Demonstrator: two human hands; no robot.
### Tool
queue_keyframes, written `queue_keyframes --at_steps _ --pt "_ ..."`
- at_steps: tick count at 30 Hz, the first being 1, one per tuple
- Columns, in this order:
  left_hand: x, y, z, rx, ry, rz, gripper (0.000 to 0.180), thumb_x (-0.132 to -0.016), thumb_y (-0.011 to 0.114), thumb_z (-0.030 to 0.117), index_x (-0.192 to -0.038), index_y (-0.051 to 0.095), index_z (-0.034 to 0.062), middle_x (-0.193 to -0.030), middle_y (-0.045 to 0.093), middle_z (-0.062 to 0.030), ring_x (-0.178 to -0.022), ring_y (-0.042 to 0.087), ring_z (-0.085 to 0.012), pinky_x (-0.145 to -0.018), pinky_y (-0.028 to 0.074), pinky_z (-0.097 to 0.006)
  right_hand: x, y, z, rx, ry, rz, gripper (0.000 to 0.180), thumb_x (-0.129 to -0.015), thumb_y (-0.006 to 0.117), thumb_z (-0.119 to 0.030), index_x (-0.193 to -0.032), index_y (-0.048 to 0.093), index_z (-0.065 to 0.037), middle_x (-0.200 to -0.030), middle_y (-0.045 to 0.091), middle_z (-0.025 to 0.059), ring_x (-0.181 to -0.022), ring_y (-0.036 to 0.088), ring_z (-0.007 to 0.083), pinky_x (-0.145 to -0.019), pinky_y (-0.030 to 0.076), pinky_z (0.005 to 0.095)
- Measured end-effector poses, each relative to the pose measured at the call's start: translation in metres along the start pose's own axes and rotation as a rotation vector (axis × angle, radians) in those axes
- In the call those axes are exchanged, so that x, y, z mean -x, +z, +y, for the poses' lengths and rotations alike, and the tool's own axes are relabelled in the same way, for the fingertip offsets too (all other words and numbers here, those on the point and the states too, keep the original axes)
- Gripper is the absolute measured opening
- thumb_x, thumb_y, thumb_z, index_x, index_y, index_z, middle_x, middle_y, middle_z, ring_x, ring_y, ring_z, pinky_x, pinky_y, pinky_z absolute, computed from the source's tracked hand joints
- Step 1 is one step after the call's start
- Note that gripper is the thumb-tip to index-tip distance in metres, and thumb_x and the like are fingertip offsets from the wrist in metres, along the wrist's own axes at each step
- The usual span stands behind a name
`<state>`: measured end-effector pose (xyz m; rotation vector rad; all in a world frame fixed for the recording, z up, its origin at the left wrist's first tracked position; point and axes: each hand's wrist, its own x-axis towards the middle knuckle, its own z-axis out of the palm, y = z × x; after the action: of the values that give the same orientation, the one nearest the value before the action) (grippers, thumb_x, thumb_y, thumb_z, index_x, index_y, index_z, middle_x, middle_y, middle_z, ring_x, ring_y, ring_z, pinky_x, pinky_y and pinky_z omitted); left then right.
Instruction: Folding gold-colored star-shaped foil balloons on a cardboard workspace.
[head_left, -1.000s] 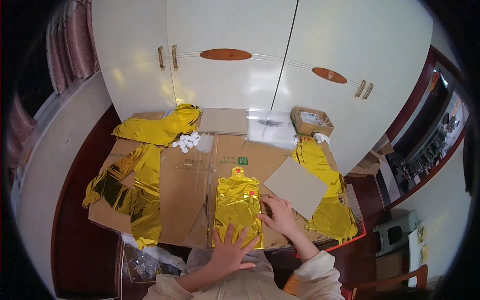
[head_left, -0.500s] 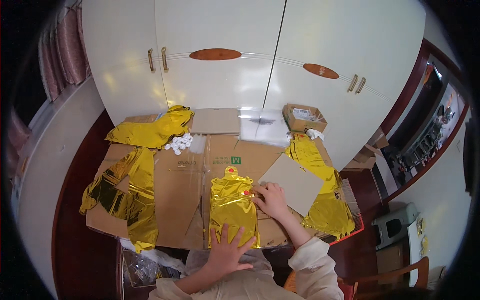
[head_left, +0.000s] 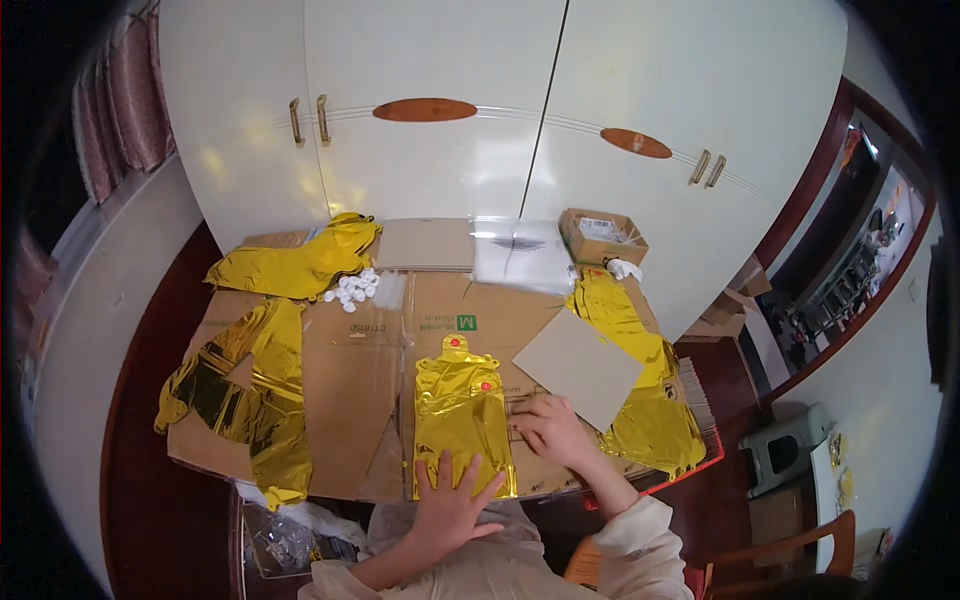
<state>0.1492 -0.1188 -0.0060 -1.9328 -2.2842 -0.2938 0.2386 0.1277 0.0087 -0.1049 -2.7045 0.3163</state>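
White cupboard doors [head_left: 520, 130] with brass handles and oval wooden insets rise behind a bench [head_left: 140, 480] with a dark red-brown top, most of it covered by flattened brown cardboard [head_left: 350, 360]. On the cardboard, near the front edge and roughly at its middle, lies a flat gold foil pouch [head_left: 462, 425] with a small red spot at its neck and another on its upper right side. The left hand [head_left: 452, 500] lies open and flat with fingers spread on the pouch's near end, at the front edge of the bench. The right hand [head_left: 545, 432] rests with fingers curled just beside the pouch's right edge, on the cardboard; whether it pinches anything there cannot be told. Compared with the frame one second ago the left hand stays pressed on the lower end, while the right hand has slid from the pouch's upper right side down to its right edge. A grey card sheet [head_left: 580, 365] lies just behind the right hand. More crumpled gold foil sits at the bench's left edge [head_left: 245, 385], its back left corner [head_left: 300, 262] and along its right edge [head_left: 640, 390]. Small white caps [head_left: 352, 290] cluster near the back left foil, clear plastic bags [head_left: 522, 255] lie at the back edge, and an open cardboard box [head_left: 602, 236] stands at the back right corner.
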Motion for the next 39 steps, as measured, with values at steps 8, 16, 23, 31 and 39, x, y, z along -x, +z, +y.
queue_keyframes --at_steps 8,16,23,31,39 --pt "-0.003 -0.001 0.001 -0.021 -0.001 -0.002 0.086 -0.066 0.066 0.073 -0.139 0.049 0.0309 -0.139 0.043 -0.0168 -0.128 0.037 -0.0499 -0.097 0.025 -0.076 0.019 -0.011 -0.012 -0.031 -0.162 -0.206 0.037 -0.079 0.060 -0.012 -0.115 0.067 -0.015 -0.131 0.059 0.0006 -0.133 0.045 0.0224 -0.098 0.037 0.0411" --pt "-0.008 -0.010 0.003 -0.052 0.006 -0.055 0.087 -0.066 0.063 0.076 -0.138 0.050 0.0278 -0.140 0.042 -0.0213 -0.128 0.035 -0.0536 -0.096 0.024 -0.078 0.023 -0.008 -0.015 -0.073 -0.216 -0.171 0.035 -0.078 0.057 -0.017 -0.109 0.070 -0.010 -0.126 0.064 0.0026 -0.134 0.045 0.0220 -0.101 0.037 0.0409" --pt "-0.007 -0.004 0.004 -0.057 0.021 -0.082 0.091 -0.066 0.059 0.081 -0.136 0.054 0.0226 -0.143 0.041 -0.0245 -0.133 0.028 -0.0560 -0.100 0.016 -0.078 0.030 -0.003 -0.011 -0.101 -0.176 -0.145 0.035 -0.079 0.056 -0.016 -0.110 0.071 -0.009 -0.124 0.065 0.0017 -0.133 0.048 0.0206 -0.101 0.038 0.0440" --pt "-0.009 -0.005 0.004 -0.039 0.014 -0.082 0.092 -0.065 0.059 0.081 -0.135 0.055 0.0224 -0.143 0.041 -0.0245 -0.134 0.027 -0.0557 -0.100 0.016 -0.078 0.032 -0.009 -0.010 -0.071 -0.176 -0.129 0.038 -0.080 0.055 -0.017 -0.115 0.068 -0.009 -0.129 0.063 0.0026 -0.132 0.048 0.0206 -0.103 0.036 0.0446" --pt "-0.008 -0.005 0.004 -0.051 0.014 -0.066 0.090 -0.064 0.063 0.079 -0.136 0.052 0.0262 -0.140 0.042 -0.0223 -0.130 0.031 -0.0555 -0.097 0.019 -0.080 0.019 -0.006 -0.011 -0.032 -0.184 -0.157 0.038 -0.083 0.053 -0.019 -0.117 0.064 -0.007 -0.133 0.059 0.0047 -0.134 0.044 0.0219 -0.104 0.035 0.0435"
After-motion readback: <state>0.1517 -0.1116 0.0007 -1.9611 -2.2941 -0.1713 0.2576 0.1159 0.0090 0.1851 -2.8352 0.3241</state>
